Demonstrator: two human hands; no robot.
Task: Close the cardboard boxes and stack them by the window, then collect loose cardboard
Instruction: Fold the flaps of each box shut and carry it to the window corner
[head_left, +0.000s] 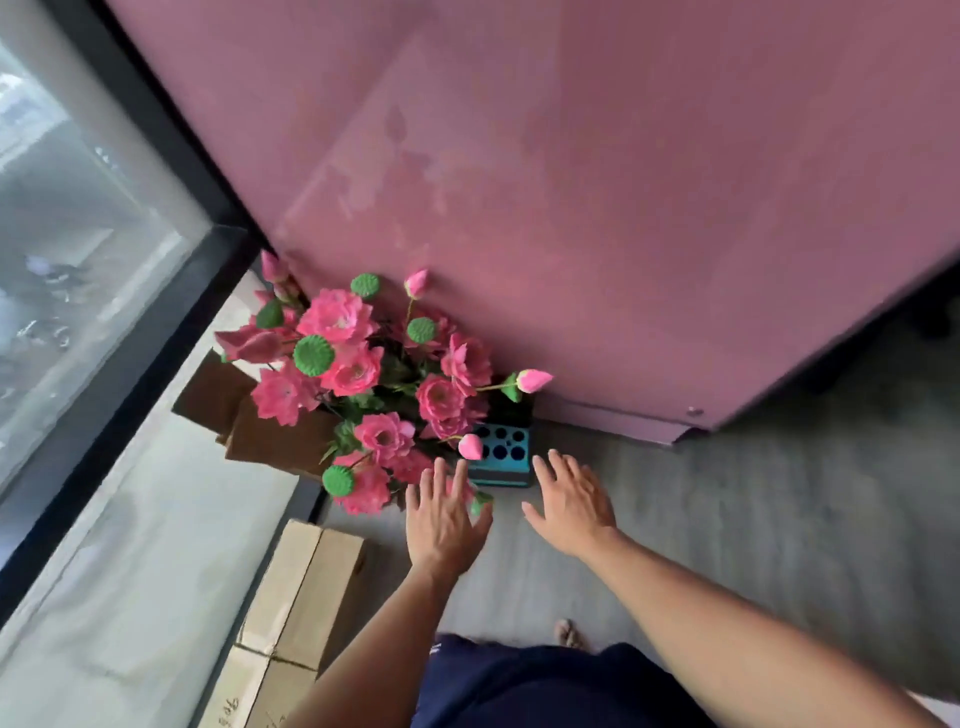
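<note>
- Evidently light, stiff closed cardboard box (291, 613), just left of left hand (444, 525); best gripped at opposite long edges.
- Both left and right hand (571, 504) fingers spread, holding nothing, hovering beside pink flowers (363, 374).

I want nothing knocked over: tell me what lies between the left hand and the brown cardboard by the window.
In the head view, the pink artificial flowers stand between the left hand and the brown cardboard; its fingertips overlap the lowest blooms.
</note>
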